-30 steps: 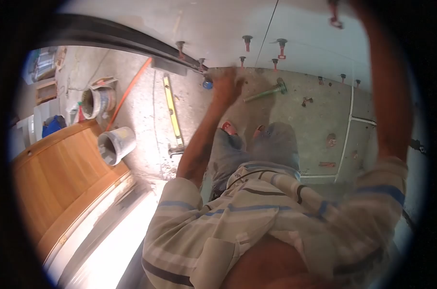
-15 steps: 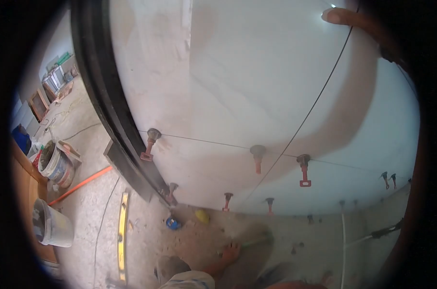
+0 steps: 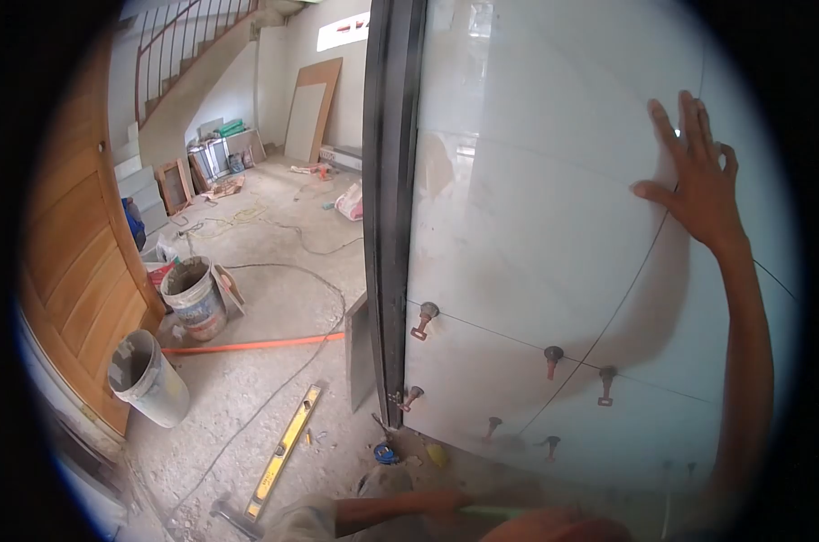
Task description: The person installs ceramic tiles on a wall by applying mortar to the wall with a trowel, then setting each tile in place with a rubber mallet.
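My right hand (image 3: 698, 185) lies against the large glossy pale tile (image 3: 536, 208) at the upper right, fingers spread, crossing a thin dark joint line. Low in the view, my left hand (image 3: 450, 502) is blurred beside a green strip (image 3: 491, 512); its fingers cannot be made out. Red-handled clips stand along the lower joint, among them a left one (image 3: 425, 321), a middle one (image 3: 553, 361) and another (image 3: 606, 384). A dark upright frame (image 3: 391, 208) borders the tile's left edge.
On the floor are a yellow spirit level (image 3: 283, 452), a hammer (image 3: 236, 521), a blue tape measure (image 3: 386, 453), a yellow object (image 3: 437, 454), an orange strip (image 3: 256, 344) and cables. Two buckets, an upper (image 3: 193, 298) and a lower (image 3: 149, 379), stand near a wooden door (image 3: 84, 253).
The view has swung left and up, showing more of the room and stairs. My right hand now shows whole on the tile. My left hand, earlier with visible fingers, is now blurred.
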Motion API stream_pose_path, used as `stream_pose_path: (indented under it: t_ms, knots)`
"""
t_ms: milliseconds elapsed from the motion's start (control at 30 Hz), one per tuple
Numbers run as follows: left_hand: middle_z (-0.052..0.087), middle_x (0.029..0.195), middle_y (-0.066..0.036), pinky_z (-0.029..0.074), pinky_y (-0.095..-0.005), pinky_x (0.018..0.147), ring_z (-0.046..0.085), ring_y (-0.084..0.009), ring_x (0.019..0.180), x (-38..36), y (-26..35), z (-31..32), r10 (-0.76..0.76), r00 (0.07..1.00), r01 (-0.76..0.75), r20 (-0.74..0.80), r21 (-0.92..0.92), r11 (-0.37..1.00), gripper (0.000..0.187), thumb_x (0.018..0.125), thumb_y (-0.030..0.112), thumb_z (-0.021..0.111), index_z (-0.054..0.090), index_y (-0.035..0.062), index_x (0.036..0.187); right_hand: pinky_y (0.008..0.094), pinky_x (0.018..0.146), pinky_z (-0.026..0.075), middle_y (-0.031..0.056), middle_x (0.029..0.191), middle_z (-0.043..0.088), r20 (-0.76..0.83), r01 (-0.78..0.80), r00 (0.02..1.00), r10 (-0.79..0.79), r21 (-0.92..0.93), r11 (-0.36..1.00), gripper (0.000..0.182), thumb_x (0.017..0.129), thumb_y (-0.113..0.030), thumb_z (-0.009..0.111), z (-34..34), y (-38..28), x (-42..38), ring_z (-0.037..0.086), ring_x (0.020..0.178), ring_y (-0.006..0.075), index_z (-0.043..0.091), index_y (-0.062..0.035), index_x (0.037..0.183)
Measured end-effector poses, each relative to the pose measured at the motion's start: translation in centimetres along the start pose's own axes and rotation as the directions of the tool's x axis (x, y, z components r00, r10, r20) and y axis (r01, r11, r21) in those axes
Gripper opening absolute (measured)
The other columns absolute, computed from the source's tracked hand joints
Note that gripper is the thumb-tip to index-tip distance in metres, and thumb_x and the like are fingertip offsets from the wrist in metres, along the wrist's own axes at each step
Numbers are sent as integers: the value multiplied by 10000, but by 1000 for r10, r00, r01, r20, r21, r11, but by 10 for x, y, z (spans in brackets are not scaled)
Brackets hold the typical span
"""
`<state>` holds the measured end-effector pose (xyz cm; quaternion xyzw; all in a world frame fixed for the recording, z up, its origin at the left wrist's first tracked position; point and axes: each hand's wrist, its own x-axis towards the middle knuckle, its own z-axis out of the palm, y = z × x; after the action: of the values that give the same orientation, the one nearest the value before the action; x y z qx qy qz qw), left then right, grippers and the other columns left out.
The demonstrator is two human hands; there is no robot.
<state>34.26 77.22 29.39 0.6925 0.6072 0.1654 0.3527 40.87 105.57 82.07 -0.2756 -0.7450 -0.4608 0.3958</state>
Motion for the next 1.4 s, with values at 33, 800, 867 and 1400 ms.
stream_pose_path:
  t_ms: [33,800,867,1400]
  knots:
    - [633,1024,-248,477,-481,851,618,-403,951,-25,12,-14,19,988,-28,-154,-57,998,481,759,329,644,590,18,1122,630,1095,189,40,1598,105,46,-15,999,13,40,999,1037,640,-692,673,-8,-1,0,121,1467,250,197,-370,1503]
    - [525,583,-148,408,-364,493,506,-233,498,-12,224,-447,194,-381,-89,-904,245,966,364,992,335,467,481,-24,933,624,1097,151,34,1564,216,-404,58,907,114,389,920,919,765,-783,457,0,-70,92,173,1443,185,319,-215,1475]
    - [568,628,-248,447,-461,550,574,-426,578,-11,229,-450,196,-413,-107,-889,261,959,333,1000,301,446,405,-21,925,621,1097,154,40,1559,228,-416,61,901,124,404,913,931,760,-785,461,2,-71,92,182,1440,188,323,-202,1473]
    - [570,614,-251,454,-518,583,587,-468,635,-27,231,-469,312,-257,213,-914,261,941,410,985,402,425,414,1,905,563,1110,166,81,1563,213,-389,-33,893,225,441,897,1063,715,-808,502,0,-44,97,162,1451,209,266,-118,1488]
